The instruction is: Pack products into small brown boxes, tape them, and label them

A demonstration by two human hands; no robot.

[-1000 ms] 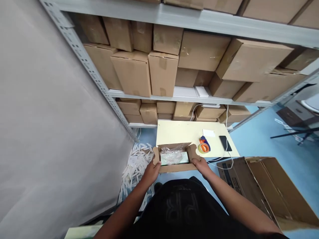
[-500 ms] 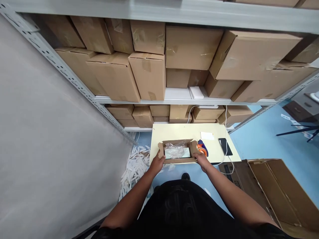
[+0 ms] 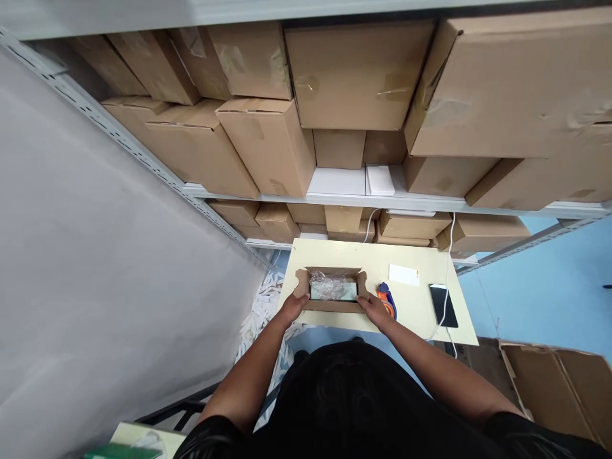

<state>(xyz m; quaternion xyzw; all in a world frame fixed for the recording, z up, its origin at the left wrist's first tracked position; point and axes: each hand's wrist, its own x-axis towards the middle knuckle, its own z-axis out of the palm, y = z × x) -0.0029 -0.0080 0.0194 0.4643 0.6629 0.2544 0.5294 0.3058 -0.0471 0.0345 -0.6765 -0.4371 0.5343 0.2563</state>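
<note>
Head view: a small open cardboard box [image 3: 333, 305] is seen resting on the pale yellow table [image 3: 335, 254], toward its near left part, with both ends gripped. The left hand [image 3: 291, 307] is closed on the box's left end flap, fingers curled around the cardboard; the right hand [image 3: 374, 310] is clamped on the near right corner in the same way. The box thus lies between the two sets of fingers. Whether the fingertips reach inside cannot quite be told at this size. Crinkled clear wrap [image 3: 329, 280] and a pale green slab [image 3: 335, 292] are seen inside the box.

An orange and blue tape dispenser [image 3: 387, 298] lies just beside the right hand, a white card [image 3: 403, 275] farther right, and a dark phone [image 3: 443, 314] with a white cable near the table's right edge. Brown cartons [image 3: 268, 140] fill the shelves beyond.

Compared with a second earlier, the box has been carried from the table's near edge farther onto the top, and the hands have stayed on its ends.
</note>
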